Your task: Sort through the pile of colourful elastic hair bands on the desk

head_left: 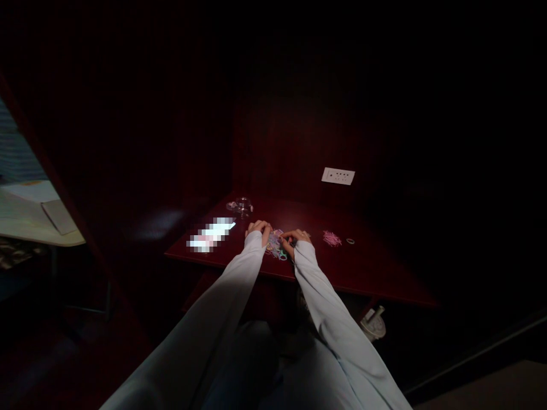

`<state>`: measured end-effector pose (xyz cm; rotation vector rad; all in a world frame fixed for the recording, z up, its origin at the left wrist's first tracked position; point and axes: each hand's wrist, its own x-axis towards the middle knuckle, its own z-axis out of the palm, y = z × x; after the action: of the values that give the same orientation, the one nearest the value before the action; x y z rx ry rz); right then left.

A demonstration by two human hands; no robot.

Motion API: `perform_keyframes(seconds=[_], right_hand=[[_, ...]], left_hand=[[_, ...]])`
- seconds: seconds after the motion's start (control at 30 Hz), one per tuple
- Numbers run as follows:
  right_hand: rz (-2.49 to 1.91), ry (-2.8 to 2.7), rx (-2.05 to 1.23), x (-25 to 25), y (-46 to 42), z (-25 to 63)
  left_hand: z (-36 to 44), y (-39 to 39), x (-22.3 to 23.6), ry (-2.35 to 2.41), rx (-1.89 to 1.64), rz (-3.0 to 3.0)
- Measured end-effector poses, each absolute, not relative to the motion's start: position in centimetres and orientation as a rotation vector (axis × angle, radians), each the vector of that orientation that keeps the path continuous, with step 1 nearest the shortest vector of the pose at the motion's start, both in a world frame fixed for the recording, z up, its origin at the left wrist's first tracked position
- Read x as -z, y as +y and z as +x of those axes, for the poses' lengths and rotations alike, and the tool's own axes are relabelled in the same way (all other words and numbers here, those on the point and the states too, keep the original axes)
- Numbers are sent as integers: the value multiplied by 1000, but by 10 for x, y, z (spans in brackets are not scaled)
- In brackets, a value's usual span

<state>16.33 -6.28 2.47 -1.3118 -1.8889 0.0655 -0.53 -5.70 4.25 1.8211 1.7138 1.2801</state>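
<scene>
A heap of small pastel elastic bands (277,251), in purple, green, yellow and pink, lies near the table's front edge. My left hand (257,228) rests on the heap's left side, its fingers bent loosely and apart over the bands. At the right side of the heap is my right hand (298,236), thumb and fingers brought together in a pinch. What is between those fingertips is too small to make out. Farther right lies a separate pile of pink bands (332,238), with a single pale ring-shaped band (350,241) beside it.
A lit, pixelated phone-like screen (211,234) lies left of my hands on the dark red table (376,267). Behind it stands a clear container (243,206). A white power socket (338,176) is on the back panel. Below the table's right part is a pale round object (373,326).
</scene>
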Motion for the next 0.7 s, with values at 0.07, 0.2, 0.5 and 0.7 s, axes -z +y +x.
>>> perform_keyframes(seconds=[0.07,0.2,0.5,0.7], right_hand=[[-1301,-1845,-90,-24,-60,166],[-1253,-1794,-125,-20,-55,170],[-1231,-1718,-201,-21,-56,170],[-1224,-1643,-236,-21,-57,170]], left_hand=[[-5,-57,-42,1675,-1273,1861],[-2,-56,-40,1547,-1195,1979],[2,-54,-34,1499,-1116,2065],[1,-53,-31,1495,-1099,2086]])
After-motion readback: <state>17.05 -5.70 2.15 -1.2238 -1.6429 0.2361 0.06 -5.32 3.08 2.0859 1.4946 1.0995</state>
